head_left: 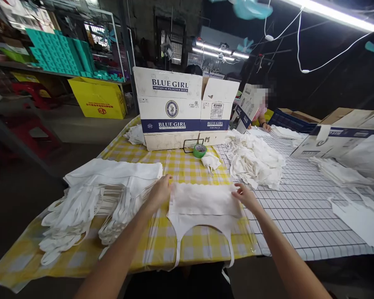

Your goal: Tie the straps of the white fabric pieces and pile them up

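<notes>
A white camisole (205,201) lies spread on the yellow checked tablecloth (202,245), its two straps pointing toward me and hanging at the table's front edge. At its far left corner, my left hand (162,191) has its fingertips closed on the hem. My right hand (245,196) pinches the far right corner, thumb and finger together. Just left of my left hand rests a thick stack of white camisoles (112,172), straps drooping toward me.
A large white beer carton (171,108) stands behind the camisole, with green tape (200,150) before it. A heap of white garments (255,160) sits on the grid-patterned cloth (286,220) to the right. Beyond it, another person's hand (266,126) rests near a tilted carton (246,108).
</notes>
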Available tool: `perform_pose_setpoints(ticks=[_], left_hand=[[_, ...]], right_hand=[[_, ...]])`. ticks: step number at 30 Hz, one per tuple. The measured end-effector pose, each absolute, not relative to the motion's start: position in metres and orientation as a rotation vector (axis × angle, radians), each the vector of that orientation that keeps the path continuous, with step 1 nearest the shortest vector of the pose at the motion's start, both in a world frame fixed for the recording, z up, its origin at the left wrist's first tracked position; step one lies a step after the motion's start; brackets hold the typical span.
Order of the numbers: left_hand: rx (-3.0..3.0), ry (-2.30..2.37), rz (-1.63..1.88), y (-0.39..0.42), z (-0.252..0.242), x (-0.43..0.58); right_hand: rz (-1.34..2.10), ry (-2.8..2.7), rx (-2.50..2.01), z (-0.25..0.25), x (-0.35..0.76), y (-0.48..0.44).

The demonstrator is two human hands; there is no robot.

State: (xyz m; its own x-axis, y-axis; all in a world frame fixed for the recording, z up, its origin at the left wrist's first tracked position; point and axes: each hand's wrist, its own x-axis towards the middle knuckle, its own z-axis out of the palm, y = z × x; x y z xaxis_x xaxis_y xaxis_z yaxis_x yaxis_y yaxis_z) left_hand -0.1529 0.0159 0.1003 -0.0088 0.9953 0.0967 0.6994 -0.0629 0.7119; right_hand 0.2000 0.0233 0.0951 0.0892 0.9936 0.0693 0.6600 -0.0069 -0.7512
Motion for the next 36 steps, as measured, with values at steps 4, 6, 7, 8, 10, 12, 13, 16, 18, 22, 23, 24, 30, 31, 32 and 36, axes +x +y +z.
perform_pose_setpoints(ticks=[4, 6, 7, 8, 10, 12, 13, 16, 18, 22, 23, 24, 30, 31, 32, 36], left_hand=[[1.977, 1.865, 0.533, -0.001, 0.044, -0.147], [1.966, 1.765, 0.477, -0.017, 0.025, -0.151], [1.954, 1.724, 0.481, -0.025, 0.018, -0.153], [1.942, 1.702, 0.503, -0.032, 0.012, -0.156], [1.930, 1.693, 0.561, -0.040, 0.004, -0.159], [1.939, 1.696, 0.613, -0.042, 0.000, -0.159], [1.951, 1.694, 0.629, -0.041, -0.002, -0.159], [1.993, 1.689, 0.660, -0.036, -0.005, -0.157], [2.001, 1.704, 0.693, -0.034, -0.007, -0.157], [2.023, 1.713, 0.756, -0.035, -0.008, -0.158], [2.038, 1.701, 0.754, -0.037, -0.008, -0.158], [2.053, 1.686, 0.744, -0.040, -0.008, -0.158], [2.091, 1.614, 0.535, -0.049, -0.003, -0.164], [2.078, 1.616, 0.485, -0.046, -0.001, -0.165], [2.062, 1.638, 0.444, -0.041, 0.002, -0.166], [1.960, 1.997, 0.358, -0.003, 0.014, -0.157]], right_hand=[[0.583, -1.799, -1.795, 0.041, 0.192, 0.021], [0.553, -1.969, -1.754, 0.030, 0.195, 0.007], [0.541, -2.044, -1.726, 0.027, 0.198, 0.000], [0.531, -2.095, -1.696, 0.025, 0.201, -0.007], [0.491, -2.149, -1.647, 0.023, 0.209, -0.016], [0.436, -2.156, -1.611, 0.021, 0.214, -0.021], [0.407, -2.149, -1.598, 0.019, 0.215, -0.022], [0.333, -2.119, -1.587, 0.015, 0.216, -0.021], [0.310, -2.101, -1.595, 0.013, 0.215, -0.020], [0.326, -2.111, -1.586, 0.013, 0.216, -0.018], [0.335, -2.119, -1.584, 0.014, 0.217, -0.019], [0.343, -2.124, -1.587, 0.014, 0.218, -0.020], [0.481, -2.113, -1.593, 0.016, 0.232, -0.023], [0.527, -2.097, -1.596, 0.017, 0.234, -0.021], [0.561, -2.059, -1.619, 0.018, 0.236, -0.016], [0.547, -1.698, -1.929, 0.016, 0.236, 0.016]])
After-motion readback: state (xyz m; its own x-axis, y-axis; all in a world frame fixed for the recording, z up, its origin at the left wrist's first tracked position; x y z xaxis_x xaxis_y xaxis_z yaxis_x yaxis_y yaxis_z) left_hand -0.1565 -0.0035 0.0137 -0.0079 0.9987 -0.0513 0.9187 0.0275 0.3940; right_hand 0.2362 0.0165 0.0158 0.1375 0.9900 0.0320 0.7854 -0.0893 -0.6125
